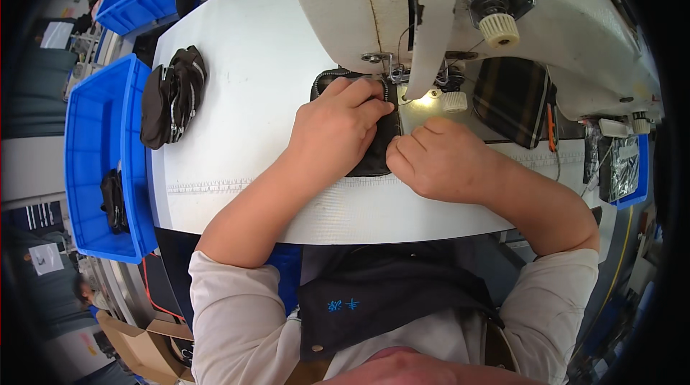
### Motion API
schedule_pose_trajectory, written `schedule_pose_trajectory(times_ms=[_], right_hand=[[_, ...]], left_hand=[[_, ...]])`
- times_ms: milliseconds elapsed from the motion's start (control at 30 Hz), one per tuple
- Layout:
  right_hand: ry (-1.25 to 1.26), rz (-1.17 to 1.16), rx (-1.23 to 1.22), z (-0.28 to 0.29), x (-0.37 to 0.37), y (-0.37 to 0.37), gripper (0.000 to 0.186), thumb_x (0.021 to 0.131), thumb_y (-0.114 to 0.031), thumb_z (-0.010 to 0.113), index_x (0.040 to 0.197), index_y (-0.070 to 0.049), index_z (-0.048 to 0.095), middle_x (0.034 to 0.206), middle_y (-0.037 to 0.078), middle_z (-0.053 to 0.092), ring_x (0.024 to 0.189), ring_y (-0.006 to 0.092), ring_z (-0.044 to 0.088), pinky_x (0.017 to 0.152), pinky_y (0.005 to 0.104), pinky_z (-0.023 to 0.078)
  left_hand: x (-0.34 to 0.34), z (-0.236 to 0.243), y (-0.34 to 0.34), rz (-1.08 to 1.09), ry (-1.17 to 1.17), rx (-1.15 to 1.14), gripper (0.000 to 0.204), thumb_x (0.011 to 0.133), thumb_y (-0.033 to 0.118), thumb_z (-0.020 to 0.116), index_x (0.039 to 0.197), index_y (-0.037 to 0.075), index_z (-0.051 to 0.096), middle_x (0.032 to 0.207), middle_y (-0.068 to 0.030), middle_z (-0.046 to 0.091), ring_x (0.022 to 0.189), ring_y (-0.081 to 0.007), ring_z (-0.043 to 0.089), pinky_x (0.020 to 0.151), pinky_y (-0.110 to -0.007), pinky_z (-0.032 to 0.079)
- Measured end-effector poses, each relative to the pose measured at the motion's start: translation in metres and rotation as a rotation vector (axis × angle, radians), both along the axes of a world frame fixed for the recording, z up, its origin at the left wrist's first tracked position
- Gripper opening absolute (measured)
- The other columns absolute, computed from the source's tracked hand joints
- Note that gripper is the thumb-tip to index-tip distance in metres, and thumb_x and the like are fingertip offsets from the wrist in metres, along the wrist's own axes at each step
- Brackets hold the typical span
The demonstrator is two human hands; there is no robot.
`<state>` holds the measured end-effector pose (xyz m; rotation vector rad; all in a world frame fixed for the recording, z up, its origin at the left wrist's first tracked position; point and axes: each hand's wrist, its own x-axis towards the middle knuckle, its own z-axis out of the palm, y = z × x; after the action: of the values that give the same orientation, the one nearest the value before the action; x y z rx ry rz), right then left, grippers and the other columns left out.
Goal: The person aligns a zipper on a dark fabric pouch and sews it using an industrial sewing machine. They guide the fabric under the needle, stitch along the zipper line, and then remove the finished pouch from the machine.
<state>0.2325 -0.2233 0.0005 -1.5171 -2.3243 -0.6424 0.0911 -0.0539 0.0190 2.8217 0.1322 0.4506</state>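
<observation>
A black fabric pouch piece (374, 158) with a zipper along its upper edge lies flat on the machine bed, its right edge beside the needle area. My left hand (334, 122) rests on it with bent fingers, gripping the fabric close to the zipper. Closed into a fist, my right hand (442, 162) sits at the pouch's right edge, just below the lit presser foot; whatever its fingers pinch is hidden. The white sewing machine (352, 4) stands over both hands, and thread runs down toward its needle.
Dark zippered pouches (172, 97) lie stacked at the left, beside a blue bin (129, 148) holding more dark pieces. Right of the needle are a plaid dark fabric piece (510, 101) and an orange-handled tool (552, 126). A ruler strip (208, 187) crosses the white table.
</observation>
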Motion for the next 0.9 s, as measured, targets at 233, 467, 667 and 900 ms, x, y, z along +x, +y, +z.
schedule_pose_trajectory(times_ms=[233,467,667,900], right_hand=[[0.028,-0.016,-0.141,0.002,0.002,-0.004,0.012,0.076,-0.016,0.070,0.080,-0.009,0.061,0.066,0.001,0.055,0.059,0.0158,0.057,0.057,0.0318,0.043],[0.075,-0.048,-0.177,0.003,0.003,-0.003,0.014,0.075,-0.015,0.069,0.080,-0.009,0.058,0.069,0.002,0.056,0.059,0.0173,0.058,0.055,0.0326,0.044],[0.121,-0.133,-0.139,0.001,0.005,0.001,0.014,0.073,-0.013,0.069,0.079,-0.010,0.057,0.070,0.003,0.057,0.063,0.0186,0.063,0.059,0.0334,0.051],[0.133,-0.147,-0.197,0.003,0.003,-0.004,0.022,0.080,-0.011,0.069,0.100,-0.002,0.070,0.077,0.005,0.066,0.068,0.0196,0.068,0.061,0.0339,0.052]], left_hand=[[-0.002,-0.001,-0.007,-0.014,0.000,0.073,0.045,0.076,0.001,0.073,0.117,0.017,0.079,0.125,0.0049,0.075,0.100,-0.0237,0.072,0.083,-0.034,0.061],[-0.001,0.001,-0.005,-0.007,0.022,0.075,0.046,0.078,0.002,0.074,0.121,0.017,0.078,0.129,0.0042,0.074,0.108,-0.0229,0.070,0.084,-0.034,0.061],[0.003,-0.006,0.004,-0.030,-0.069,0.092,0.038,0.080,0.006,0.075,0.117,0.011,0.078,0.121,0.0010,0.074,0.108,-0.0209,0.068,0.083,-0.033,0.061],[0.001,-0.004,0.002,-0.008,-0.052,0.074,0.044,0.076,0.000,0.077,0.118,0.015,0.079,0.122,-0.0001,0.076,0.111,-0.0243,0.071,0.087,-0.035,0.061]])
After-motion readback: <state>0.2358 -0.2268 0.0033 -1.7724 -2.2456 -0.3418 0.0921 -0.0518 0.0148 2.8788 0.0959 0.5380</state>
